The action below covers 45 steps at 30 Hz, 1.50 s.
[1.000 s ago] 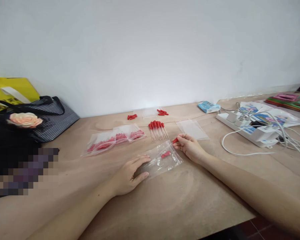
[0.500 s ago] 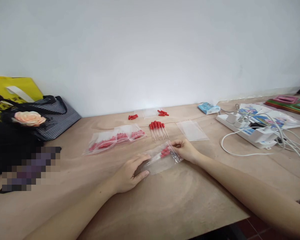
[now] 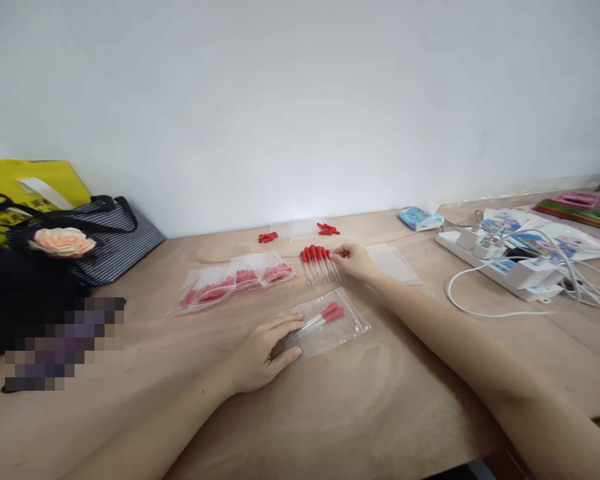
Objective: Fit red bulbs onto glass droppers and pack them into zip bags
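Observation:
A clear zip bag (image 3: 337, 333) lies on the wooden table with a few red-topped droppers (image 3: 333, 312) inside. My left hand (image 3: 270, 347) rests at the bag's left end, thumb and fingers apart on either side of its edge. Farther back, several droppers with red bulbs (image 3: 316, 255) lie in a row. The closed fingers of my right hand (image 3: 353, 260) touch the right end of that row; whether they hold a dropper is too small to tell. Filled bags (image 3: 210, 287) overlap to the left, and a stack of flat bags (image 3: 395, 263) lies to the right.
Loose red bulbs (image 3: 329, 229) and clear tubes (image 3: 303, 230) lie near the wall. On the right are a power strip (image 3: 497, 267) with cables and a blue packet (image 3: 420, 218). A striped bag (image 3: 115, 237) and a yellow bag (image 3: 55, 180) stand at left.
My right hand has let go of the zip bag's open end and moved back to the dropper row. My left hand stays at the bag, which now lies flatter.

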Each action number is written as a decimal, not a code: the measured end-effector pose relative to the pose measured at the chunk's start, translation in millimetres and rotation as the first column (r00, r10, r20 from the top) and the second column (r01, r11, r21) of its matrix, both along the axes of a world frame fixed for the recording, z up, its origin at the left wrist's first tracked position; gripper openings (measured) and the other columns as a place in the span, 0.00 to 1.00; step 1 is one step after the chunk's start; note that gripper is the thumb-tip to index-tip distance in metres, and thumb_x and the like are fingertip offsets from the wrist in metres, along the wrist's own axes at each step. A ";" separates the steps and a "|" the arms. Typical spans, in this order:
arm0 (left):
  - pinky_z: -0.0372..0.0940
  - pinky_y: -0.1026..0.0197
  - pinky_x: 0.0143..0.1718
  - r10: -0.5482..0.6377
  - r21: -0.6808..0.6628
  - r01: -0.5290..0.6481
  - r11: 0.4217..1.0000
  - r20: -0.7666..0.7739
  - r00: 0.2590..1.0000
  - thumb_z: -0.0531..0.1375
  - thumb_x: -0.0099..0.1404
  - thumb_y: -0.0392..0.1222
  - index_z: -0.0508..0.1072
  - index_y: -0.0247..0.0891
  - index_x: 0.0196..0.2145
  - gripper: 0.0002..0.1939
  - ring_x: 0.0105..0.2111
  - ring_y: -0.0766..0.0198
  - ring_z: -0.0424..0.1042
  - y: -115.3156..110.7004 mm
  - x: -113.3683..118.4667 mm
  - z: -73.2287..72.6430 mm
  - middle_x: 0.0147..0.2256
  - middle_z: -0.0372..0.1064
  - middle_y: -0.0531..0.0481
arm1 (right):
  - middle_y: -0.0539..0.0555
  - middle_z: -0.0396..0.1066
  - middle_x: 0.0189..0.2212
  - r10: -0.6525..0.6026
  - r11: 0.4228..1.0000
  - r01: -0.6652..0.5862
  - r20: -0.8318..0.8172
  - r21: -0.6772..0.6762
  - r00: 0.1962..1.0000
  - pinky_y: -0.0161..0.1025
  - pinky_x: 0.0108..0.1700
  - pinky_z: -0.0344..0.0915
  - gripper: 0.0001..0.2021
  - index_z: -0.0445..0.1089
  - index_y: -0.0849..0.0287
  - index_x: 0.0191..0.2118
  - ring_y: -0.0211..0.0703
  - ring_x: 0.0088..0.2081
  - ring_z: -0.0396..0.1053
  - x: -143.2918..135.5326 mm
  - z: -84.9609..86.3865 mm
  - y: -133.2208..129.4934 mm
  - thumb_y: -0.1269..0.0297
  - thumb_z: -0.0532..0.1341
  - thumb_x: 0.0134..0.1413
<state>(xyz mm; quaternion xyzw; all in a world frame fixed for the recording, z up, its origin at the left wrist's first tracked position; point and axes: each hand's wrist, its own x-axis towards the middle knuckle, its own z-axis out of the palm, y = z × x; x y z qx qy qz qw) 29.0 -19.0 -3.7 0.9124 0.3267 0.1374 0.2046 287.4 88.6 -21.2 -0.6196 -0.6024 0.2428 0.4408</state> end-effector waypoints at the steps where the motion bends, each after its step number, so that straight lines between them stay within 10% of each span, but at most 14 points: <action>1: 0.55 0.51 0.54 -0.002 -0.002 0.002 1.000 0.009 1.000 0.52 0.62 0.44 0.63 0.41 0.50 0.18 0.54 0.58 0.57 -0.2 0.1 0.1 0.54 0.59 0.47 | 0.51 0.69 0.25 -0.015 1.000 0.015 0.004 0.014 1.000 0.33 0.32 0.61 0.09 0.70 0.62 0.31 0.37 0.28 0.65 -5.8 -0.4 10.5 0.62 0.59 0.43; 19: 0.55 0.53 0.54 -0.007 0.001 0.007 1.000 0.029 1.000 0.52 0.62 0.44 0.62 0.41 0.50 0.19 0.54 0.59 0.57 1.1 -0.4 -2.5 0.53 0.59 0.47 | 0.56 0.69 0.39 -0.004 0.999 0.005 -0.042 0.046 0.999 0.36 0.44 0.60 0.11 0.72 0.62 0.34 0.41 0.39 0.67 -21.9 -11.5 50.8 0.63 0.60 0.42; 28: 0.55 0.53 0.54 -0.005 -0.007 0.006 1.000 0.017 1.000 0.52 0.62 0.44 0.63 0.40 0.50 0.18 0.54 0.59 0.57 0.0 0.1 0.0 0.53 0.59 0.47 | 0.49 0.68 0.23 0.019 0.999 -0.006 -0.287 0.048 0.958 0.34 0.31 0.62 0.06 0.65 0.60 0.26 0.35 0.25 0.65 -24.6 -13.5 56.4 0.62 0.58 0.43; 35: 0.55 0.53 0.54 -0.003 -0.009 0.003 1.000 0.018 1.000 0.52 0.62 0.44 0.63 0.41 0.50 0.18 0.54 0.59 0.57 0.6 -0.1 -0.2 0.53 0.59 0.48 | 0.46 0.64 0.22 -0.030 0.993 0.088 -0.536 0.082 0.844 0.28 0.18 0.55 0.08 0.55 0.57 0.29 0.29 0.17 0.58 18.1 5.0 3.1 0.58 0.52 0.49; 45: 0.54 0.53 0.54 -0.007 0.011 0.007 1.000 0.009 1.000 0.51 0.62 0.45 0.63 0.42 0.50 0.18 0.54 0.59 0.56 1.7 -1.0 -2.8 0.54 0.59 0.48 | 0.45 0.65 0.22 -0.090 0.987 0.160 -0.750 0.022 0.655 0.30 0.20 0.61 0.10 0.55 0.56 0.29 0.31 0.19 0.63 35.6 -12.2 -74.5 0.59 0.58 0.45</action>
